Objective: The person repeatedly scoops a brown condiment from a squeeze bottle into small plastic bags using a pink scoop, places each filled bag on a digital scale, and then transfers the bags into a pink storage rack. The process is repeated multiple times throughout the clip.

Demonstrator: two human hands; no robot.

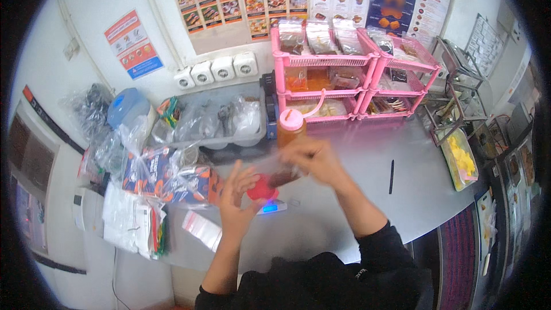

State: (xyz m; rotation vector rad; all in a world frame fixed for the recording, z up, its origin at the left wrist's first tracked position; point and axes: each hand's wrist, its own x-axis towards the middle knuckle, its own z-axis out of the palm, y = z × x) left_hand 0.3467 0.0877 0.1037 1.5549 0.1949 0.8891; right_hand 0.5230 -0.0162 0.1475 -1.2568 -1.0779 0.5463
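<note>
My right hand (316, 161) grips a small clear plastic bag (286, 176) with dark brown contents at its bottom. Both are blurred, and the bag hangs tilted above the steel counter (344, 219). Fingers spread, my left hand (236, 193) is at the bag's left side; whether its fingertips touch the plastic is unclear. Below the bag, a red bowl (260, 187) sits on a small digital scale (277, 207) with a lit blue display. Just behind my right hand stands a squeeze bottle (292, 127) of brown liquid with a pink cap and bent spout.
Empty zip bags (202, 229) lie left of the scale, near printed boxes (172, 176) in plastic. Pink racks (327, 58) with filled bags and a grey bin (215, 131) line the back. A black pen-like stick (391, 176) and a yellow-filled tub (459, 161) are right.
</note>
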